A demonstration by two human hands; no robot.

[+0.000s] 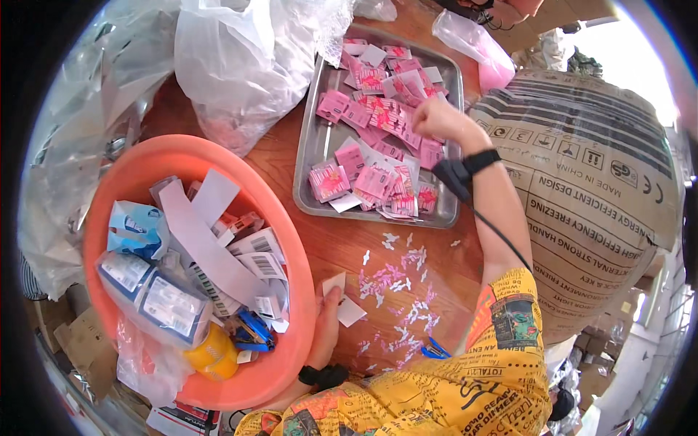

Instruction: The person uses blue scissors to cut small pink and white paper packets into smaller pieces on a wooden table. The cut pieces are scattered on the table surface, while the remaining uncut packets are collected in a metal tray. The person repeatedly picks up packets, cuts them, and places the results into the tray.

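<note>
Close to the basin's right side, my left hand (325, 328) is closed on small white cards (350, 310), its thumb lying over them. My right hand (440, 120) is over the right side of a metal tray (309, 171), its fingers curled together among pink printed cards (395, 116). Whether a card is between those fingers is hidden. The pink cards lie in a loose heap, some showing white backs. Below the tray, many tiny pink and white paper cut-outs (396, 280) are scattered on the wooden table (280, 156).
An orange basin (299, 269) on the left holds labels, paper strips, packets, blue clippers and a yellow roll. White plastic bags (240, 65) stand behind it. A large cardboard box (582, 203) bounds the right. Blue-handled clippers (435, 349) lie near me. Another person's hand (509, 11) shows at the top.
</note>
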